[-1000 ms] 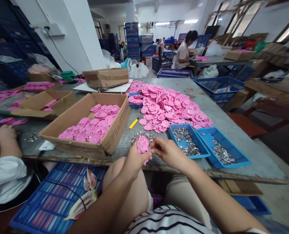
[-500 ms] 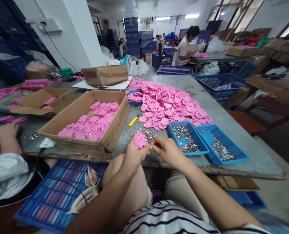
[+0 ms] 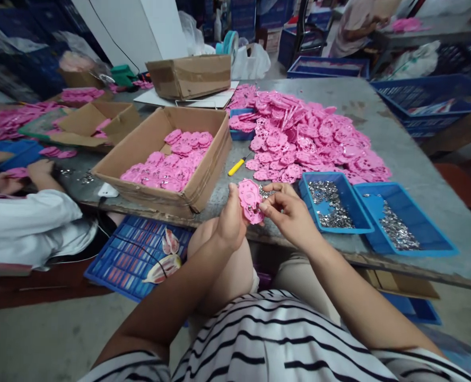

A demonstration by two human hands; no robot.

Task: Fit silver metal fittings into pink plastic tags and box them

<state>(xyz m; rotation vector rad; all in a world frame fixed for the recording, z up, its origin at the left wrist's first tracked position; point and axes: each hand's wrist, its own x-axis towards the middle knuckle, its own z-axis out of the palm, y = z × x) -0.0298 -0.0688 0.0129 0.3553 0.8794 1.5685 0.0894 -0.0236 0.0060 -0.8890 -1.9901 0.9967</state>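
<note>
My left hand (image 3: 231, 225) grips a flat pink plastic piece (image 3: 250, 197) with a scalloped edge and small holes, its thumb along the left side. At the lower right edge of the piece, the thumb and fingers of my right hand (image 3: 293, 215) are pinched together; whatever lies between them is too small to make out. Small shiny metal parts (image 3: 265, 193) lie on the table just behind my hands. Right of them, a blue tray (image 3: 305, 204) and a second blue tray (image 3: 373, 233) hold more metal parts.
A big heap of pink pieces (image 3: 315, 132) covers the table's middle. Left of it are a yellow-handled tool (image 3: 236, 166) and a cardboard box (image 3: 156, 199) containing pink pieces. A co-worker's hand (image 3: 40, 172) is at far left; a blue crate (image 3: 112, 286) sits below the table edge.
The view has tilted down and turned left. The pink piece is now raised and seen more fully, still in my left hand, with my right fingers at its lower right edge.
</note>
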